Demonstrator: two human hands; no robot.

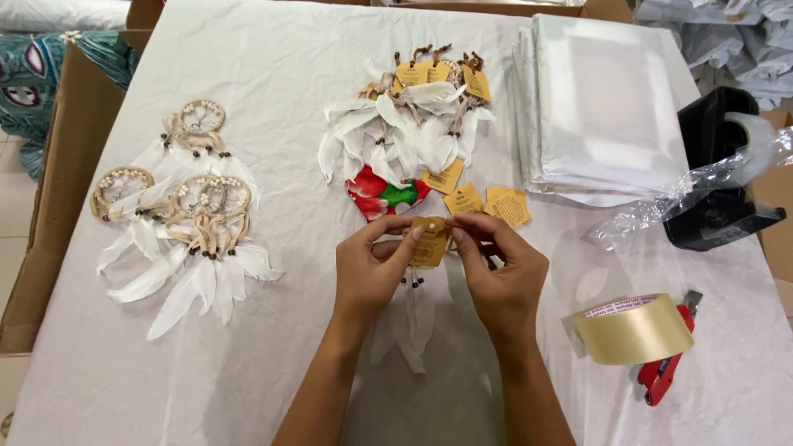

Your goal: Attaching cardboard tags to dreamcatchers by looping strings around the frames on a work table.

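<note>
dreamcatcher [410,318] hoop hidden behind hands; tape dispenser [720,177] cut off right

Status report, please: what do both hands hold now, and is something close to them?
Left hand and right hand both pinch one tan paper tag, feathers hanging below. Loose tags just beyond the fingers. Tape roll to the right, apart.

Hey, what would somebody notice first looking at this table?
Probably the two hands at centre, left hand and right hand, pinching a tan paper tag over a white-feathered dreamcatcher. A tagged pile of dreamcatchers lies behind them, an untagged group at left, and a roll of tan tape at right.
</note>
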